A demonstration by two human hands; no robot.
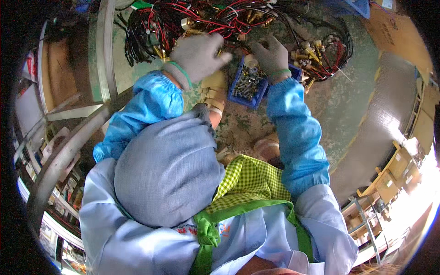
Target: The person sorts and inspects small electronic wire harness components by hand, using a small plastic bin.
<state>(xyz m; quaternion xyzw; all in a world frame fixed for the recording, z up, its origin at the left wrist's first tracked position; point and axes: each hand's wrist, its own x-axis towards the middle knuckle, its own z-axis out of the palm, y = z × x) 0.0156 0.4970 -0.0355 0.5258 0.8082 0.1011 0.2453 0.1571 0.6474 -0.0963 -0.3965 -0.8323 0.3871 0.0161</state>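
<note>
My left hand, in a grey glove, reaches into a heap of red and black cables. Its fingers are curled, the thumb points right, and whatever they grip is hidden. To its right, my gloved right hand is closed too, its fingertips beside a round brass-coloured fitting. Whether the fingers hold that fitting I cannot tell. Below the fitting a blue bin holds loose bolts and nuts. Several brass fittings on cables lie right of my right hand.
A second blue bin is partly covered by my right wrist. A metal frame post stands at the left. Cardboard lies at the upper right, below a blue crate. Boxes sit on a rack at the right.
</note>
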